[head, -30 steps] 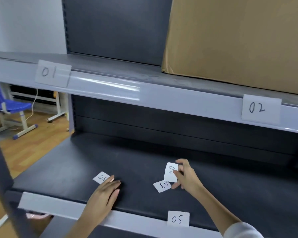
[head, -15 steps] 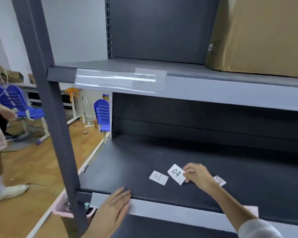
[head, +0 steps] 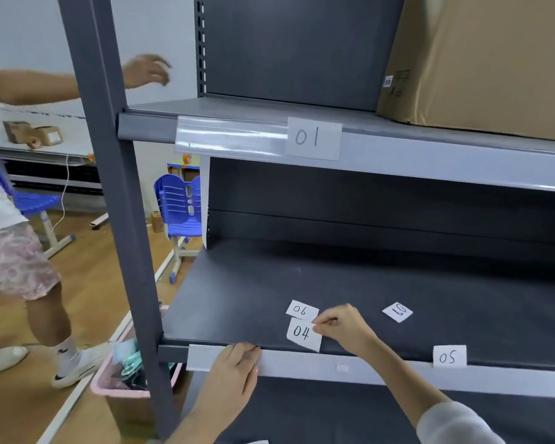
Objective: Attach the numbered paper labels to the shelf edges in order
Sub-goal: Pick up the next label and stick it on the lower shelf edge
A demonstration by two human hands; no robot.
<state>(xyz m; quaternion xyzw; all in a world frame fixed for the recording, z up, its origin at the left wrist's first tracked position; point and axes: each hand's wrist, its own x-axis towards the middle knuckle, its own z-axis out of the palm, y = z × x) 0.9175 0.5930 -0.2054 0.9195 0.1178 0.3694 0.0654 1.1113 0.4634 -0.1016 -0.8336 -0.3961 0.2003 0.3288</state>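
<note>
Label 04 (head: 302, 333) pinched by right hand (head: 343, 328) fingers, held just above lower shelf edge (head: 350, 368). Left hand (head: 234, 373) laid on edge strip, fingertips hooked over top. 06 (head: 302, 310) and 07 (head: 397, 311) left on shelf. Pink bin (head: 125, 379) on floor, stuffed with unclear teal bits.

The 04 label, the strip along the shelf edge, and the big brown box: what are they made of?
04 label: thin white paper, handwritten, bending as pinched. Strip: seemingly glossy clear plastic over pale backing; it catches glare. Box: matte brown cardboard, printed sticker on its side.
</note>
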